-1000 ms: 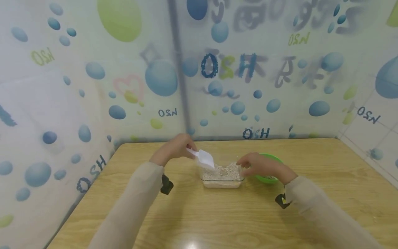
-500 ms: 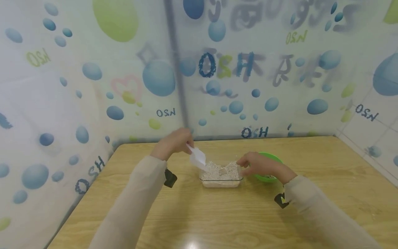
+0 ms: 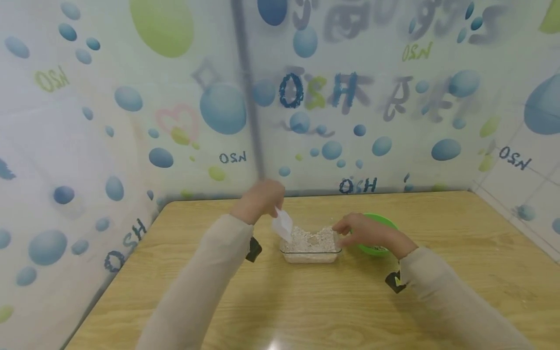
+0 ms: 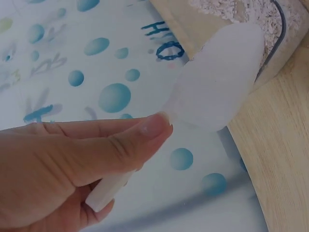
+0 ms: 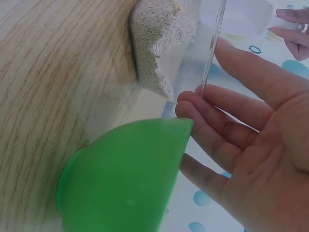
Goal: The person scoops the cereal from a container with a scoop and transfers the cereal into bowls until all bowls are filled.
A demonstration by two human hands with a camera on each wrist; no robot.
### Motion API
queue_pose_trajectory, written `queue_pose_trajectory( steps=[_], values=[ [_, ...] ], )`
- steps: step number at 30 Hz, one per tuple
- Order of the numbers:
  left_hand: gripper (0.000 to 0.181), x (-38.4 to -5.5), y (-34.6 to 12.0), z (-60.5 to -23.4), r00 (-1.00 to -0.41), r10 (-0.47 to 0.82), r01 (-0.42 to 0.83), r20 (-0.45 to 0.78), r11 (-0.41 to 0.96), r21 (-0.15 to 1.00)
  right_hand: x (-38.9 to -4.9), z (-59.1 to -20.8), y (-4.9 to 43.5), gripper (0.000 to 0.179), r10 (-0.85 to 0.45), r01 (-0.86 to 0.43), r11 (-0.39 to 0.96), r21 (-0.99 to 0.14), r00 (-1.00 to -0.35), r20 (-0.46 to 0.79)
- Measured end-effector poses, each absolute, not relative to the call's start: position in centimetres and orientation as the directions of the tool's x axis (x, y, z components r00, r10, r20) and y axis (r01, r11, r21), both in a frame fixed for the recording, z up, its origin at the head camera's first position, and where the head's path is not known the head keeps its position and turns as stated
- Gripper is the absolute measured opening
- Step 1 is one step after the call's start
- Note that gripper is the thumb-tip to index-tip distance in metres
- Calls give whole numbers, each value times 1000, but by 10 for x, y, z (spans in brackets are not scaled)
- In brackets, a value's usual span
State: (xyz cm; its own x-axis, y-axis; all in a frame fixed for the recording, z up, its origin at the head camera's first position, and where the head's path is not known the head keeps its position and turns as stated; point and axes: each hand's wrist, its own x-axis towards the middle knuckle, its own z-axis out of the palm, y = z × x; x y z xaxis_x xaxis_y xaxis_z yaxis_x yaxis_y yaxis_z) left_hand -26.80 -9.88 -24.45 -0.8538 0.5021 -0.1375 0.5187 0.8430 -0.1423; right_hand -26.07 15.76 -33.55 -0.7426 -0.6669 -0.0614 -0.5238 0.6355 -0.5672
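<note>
My left hand [image 3: 261,198] grips the handle of a white plastic scoop [image 4: 217,77] between thumb and fingers. The scoop tilts steeply down over the left end of a clear glass container [image 3: 310,258], its tip at the flakes. Pale dry flakes [image 3: 312,240] fill much of that container, with a hollow toward the back. On the container's right side, my right hand [image 3: 367,230] pinches the rim, thumb on one side and fingers on the other, as the right wrist view shows. Just beneath those fingers is a green bowl [image 5: 125,179].
Everything stands on a light wooden table [image 3: 315,306]. The green bowl sits right beside the container, partly hidden by my right hand, with some bits showing inside. A wall sheet [image 3: 306,160] printed with blue and green drops rises behind the table's far edge.
The scoop first swung left, its flat bowl turning steeper; then my left hand moved right and brought its tip down to the flakes. My right hand stayed on the rim.
</note>
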Motion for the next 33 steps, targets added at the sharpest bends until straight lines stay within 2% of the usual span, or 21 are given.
queue_pose_trajectory(
  steps=[5,11,20,23,29,33],
  values=[
    [18,-271,-92,-253,-872,463,488,-159,851,-196,-261,-336,156,41,-671,-525,629,-574,-739,-59],
    [20,-273,-86,-262,-880,439,468,-181,865,-181,-261,-337,155,41,-665,-516,629,-582,-745,-58],
    [18,-275,-90,-275,-842,520,539,-146,829,-153,-262,-340,154,41,-665,-521,624,-582,-745,-45],
    [18,-275,-97,-280,-829,543,555,-133,829,-75,-262,-341,155,40,-659,-518,631,-577,-751,-46],
    [22,-277,-112,-295,-824,550,524,-133,831,186,-262,-341,157,40,-655,-521,640,-565,-755,-46],
    [23,-277,-116,-304,-819,564,518,-105,806,286,-260,-339,159,40,-655,-522,635,-569,-755,-39]
  ],
)
